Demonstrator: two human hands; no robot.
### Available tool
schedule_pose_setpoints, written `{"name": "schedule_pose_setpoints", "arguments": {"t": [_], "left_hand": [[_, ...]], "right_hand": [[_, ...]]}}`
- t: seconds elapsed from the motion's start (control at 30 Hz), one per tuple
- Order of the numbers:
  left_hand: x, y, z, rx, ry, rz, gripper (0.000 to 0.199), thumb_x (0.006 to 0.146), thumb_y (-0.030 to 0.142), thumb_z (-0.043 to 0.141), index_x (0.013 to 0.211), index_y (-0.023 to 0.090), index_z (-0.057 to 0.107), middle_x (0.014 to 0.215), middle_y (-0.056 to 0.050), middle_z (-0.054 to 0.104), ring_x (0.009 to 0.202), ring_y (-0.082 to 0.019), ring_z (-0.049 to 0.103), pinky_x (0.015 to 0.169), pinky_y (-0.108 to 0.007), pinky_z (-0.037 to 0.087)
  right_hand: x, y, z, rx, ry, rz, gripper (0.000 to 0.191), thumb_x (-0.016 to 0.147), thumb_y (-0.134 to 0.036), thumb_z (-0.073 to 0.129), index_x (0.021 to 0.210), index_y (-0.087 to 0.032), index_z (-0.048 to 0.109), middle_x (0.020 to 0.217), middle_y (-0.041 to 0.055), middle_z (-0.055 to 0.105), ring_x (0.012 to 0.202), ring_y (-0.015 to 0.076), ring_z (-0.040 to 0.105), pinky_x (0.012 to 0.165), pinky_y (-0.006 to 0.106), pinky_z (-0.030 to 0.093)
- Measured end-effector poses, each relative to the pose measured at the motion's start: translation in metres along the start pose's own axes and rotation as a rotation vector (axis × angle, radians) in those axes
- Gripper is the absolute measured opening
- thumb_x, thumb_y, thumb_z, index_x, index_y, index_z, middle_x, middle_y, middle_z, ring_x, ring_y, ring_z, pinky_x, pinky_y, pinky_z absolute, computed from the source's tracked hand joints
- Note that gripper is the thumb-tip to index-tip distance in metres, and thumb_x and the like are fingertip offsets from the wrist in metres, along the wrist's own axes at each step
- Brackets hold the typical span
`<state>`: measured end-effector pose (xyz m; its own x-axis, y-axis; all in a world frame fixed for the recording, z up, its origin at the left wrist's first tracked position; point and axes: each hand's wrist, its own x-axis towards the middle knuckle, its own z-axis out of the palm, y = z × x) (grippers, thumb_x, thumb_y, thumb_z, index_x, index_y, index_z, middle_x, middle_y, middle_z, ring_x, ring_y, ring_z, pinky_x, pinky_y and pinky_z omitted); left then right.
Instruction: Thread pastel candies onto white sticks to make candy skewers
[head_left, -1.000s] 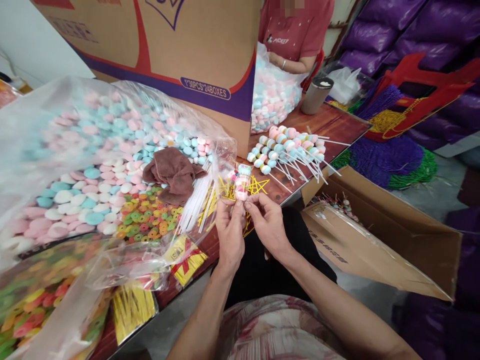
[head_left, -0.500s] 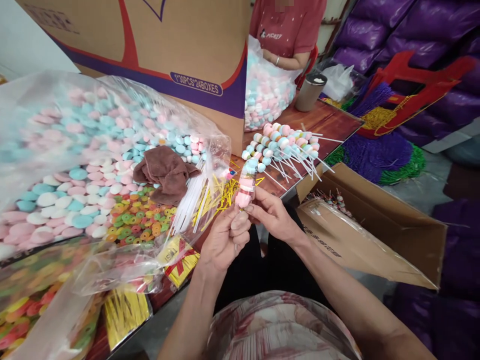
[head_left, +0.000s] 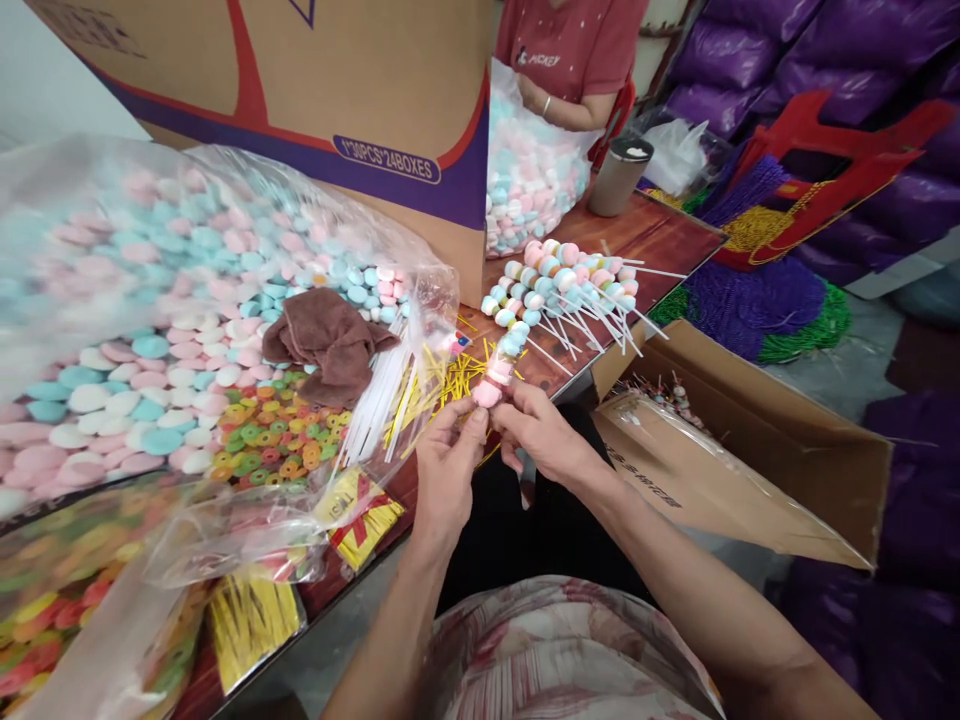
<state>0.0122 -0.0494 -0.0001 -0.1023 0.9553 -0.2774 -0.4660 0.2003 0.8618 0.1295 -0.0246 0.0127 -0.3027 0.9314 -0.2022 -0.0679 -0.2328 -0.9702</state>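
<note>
A marshmallow skewer [head_left: 498, 372], blue at the top and pink below, stands between my two hands in what looks like a clear wrapper. My left hand [head_left: 450, 455] pinches its lower end with thumb and forefinger. On the other side, my right hand [head_left: 544, 435] has its fingers closed at the base of the same skewer. Yellow twist ties [head_left: 454, 375] lie scattered on the table just behind it. Further back rests a pile of finished marshmallow skewers [head_left: 566, 285] with white sticks pointing toward me and to the right.
Loose marshmallows [head_left: 97, 400] and gummy rings [head_left: 274, 430] spread over the left, with a brown cloth [head_left: 330, 345] and white sticks [head_left: 371, 405]. A tall carton [head_left: 315, 90] stands behind. An open cardboard box [head_left: 750, 470] sits at right. A co-worker [head_left: 570, 60] is across the table.
My left hand has shifted from a fist below the skewer to a thumb-and-finger pinch at its base. The right hand stays at the base, its fingers curled a little lower.
</note>
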Motion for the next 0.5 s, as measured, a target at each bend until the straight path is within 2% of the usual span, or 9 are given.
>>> {"name": "schedule_pose_setpoints", "arguments": {"t": [0.07, 0.17, 0.27, 0.37, 0.43, 0.5], "left_hand": [[0.003, 0.003, 0.001, -0.137, -0.011, -0.122, 0.031, 0.064, 0.03, 0.087, 0.084, 0.014, 0.069, 0.057, 0.006, 0.05, 0.041, 0.0, 0.028, 0.039, -0.014, 0.02], [0.006, 0.007, 0.001, -0.308, -0.026, -0.284, 0.031, 0.06, 0.019, 0.089, 0.077, 0.012, 0.064, 0.057, 0.007, 0.048, 0.04, 0.002, 0.027, 0.038, -0.011, 0.02], [0.008, 0.013, 0.001, -0.457, -0.032, -0.429, 0.026, 0.066, 0.009, 0.083, 0.076, 0.012, 0.059, 0.057, 0.008, 0.046, 0.04, 0.002, 0.031, 0.037, -0.009, 0.022], [0.009, 0.018, 0.001, -0.551, -0.017, -0.532, 0.019, 0.075, 0.003, 0.073, 0.077, 0.012, 0.057, 0.057, 0.009, 0.042, 0.04, 0.001, 0.035, 0.036, -0.009, 0.022], [0.008, 0.02, 0.002, -0.571, -0.008, -0.588, 0.015, 0.081, 0.002, 0.067, 0.078, 0.012, 0.056, 0.058, 0.008, 0.043, 0.039, 0.001, 0.035, 0.036, -0.01, 0.023], [0.007, 0.021, 0.004, -0.591, -0.007, -0.621, 0.012, 0.084, 0.003, 0.063, 0.08, 0.012, 0.056, 0.06, 0.007, 0.046, 0.039, 0.0, 0.036, 0.036, -0.01, 0.025]], "right_hand": [[-0.002, 0.004, 0.001, -0.007, 0.042, -0.029, 0.011, 0.089, -0.029, 0.049, 0.082, -0.022, 0.044, 0.063, -0.0091, 0.043, 0.035, 0.0049, 0.034, 0.032, 0.02, 0.03], [-0.009, 0.011, -0.002, -0.191, 0.119, -0.191, 0.02, 0.095, -0.033, 0.049, 0.079, -0.022, 0.045, 0.062, -0.007, 0.047, 0.046, 0.0067, 0.042, 0.043, 0.019, 0.037], [-0.014, 0.016, -0.01, -0.444, 0.213, -0.454, 0.014, 0.099, -0.026, 0.046, 0.088, -0.021, 0.055, 0.075, -0.0007, 0.06, 0.067, 0.0116, 0.058, 0.063, 0.024, 0.049], [-0.012, 0.017, -0.019, -0.684, 0.222, -0.785, 0.02, 0.097, -0.013, 0.045, 0.104, -0.02, 0.062, 0.099, 0.0077, 0.068, 0.093, 0.0167, 0.065, 0.081, 0.03, 0.052], [-0.009, 0.017, -0.024, -0.835, 0.21, -0.965, 0.023, 0.095, -0.008, 0.048, 0.107, -0.02, 0.064, 0.106, 0.0105, 0.069, 0.098, 0.0184, 0.065, 0.083, 0.031, 0.052], [-0.006, 0.016, -0.027, -0.963, 0.244, -1.088, 0.022, 0.092, -0.006, 0.052, 0.106, -0.019, 0.064, 0.102, 0.0101, 0.071, 0.091, 0.0186, 0.066, 0.079, 0.031, 0.052]]}}
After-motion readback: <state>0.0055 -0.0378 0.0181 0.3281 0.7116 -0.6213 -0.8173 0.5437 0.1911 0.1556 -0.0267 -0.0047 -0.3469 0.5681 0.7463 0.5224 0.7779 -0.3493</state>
